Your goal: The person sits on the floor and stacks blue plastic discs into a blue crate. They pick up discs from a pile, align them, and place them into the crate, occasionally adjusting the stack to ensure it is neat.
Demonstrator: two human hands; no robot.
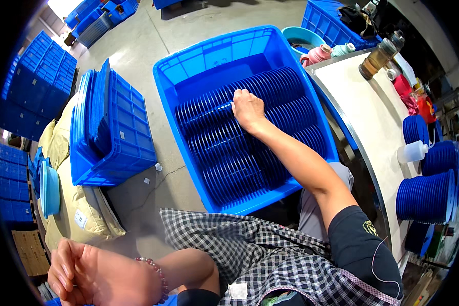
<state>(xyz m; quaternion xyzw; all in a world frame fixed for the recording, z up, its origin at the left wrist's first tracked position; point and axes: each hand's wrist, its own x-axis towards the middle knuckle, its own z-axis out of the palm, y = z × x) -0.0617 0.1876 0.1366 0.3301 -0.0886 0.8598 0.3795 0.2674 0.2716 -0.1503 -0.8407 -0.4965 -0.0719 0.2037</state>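
My right hand [248, 108] reaches into a large blue plastic bin [217, 47] in front of me. Its fingers are closed at the top of a row of thin dark blue discs [224, 148], and whatever they grip is hidden under the hand. The discs stand on edge, packed side by side in several rows. Low on the left, my left hand [102, 273] is raised with its palm partly turned up, a beaded bracelet [158, 275] round the wrist. The fingers are loosely bent and slightly blurred, with nothing visible in them.
On the right, a pale worktable [362, 102] holds a brown-tinted bottle [380, 57], a small white bottle [412, 152] and stacks of blue discs [424, 199]. To the left stands a blue crate [130, 127] with flat blue panels, beside beige sacks [81, 204] and a light blue basin [49, 188].
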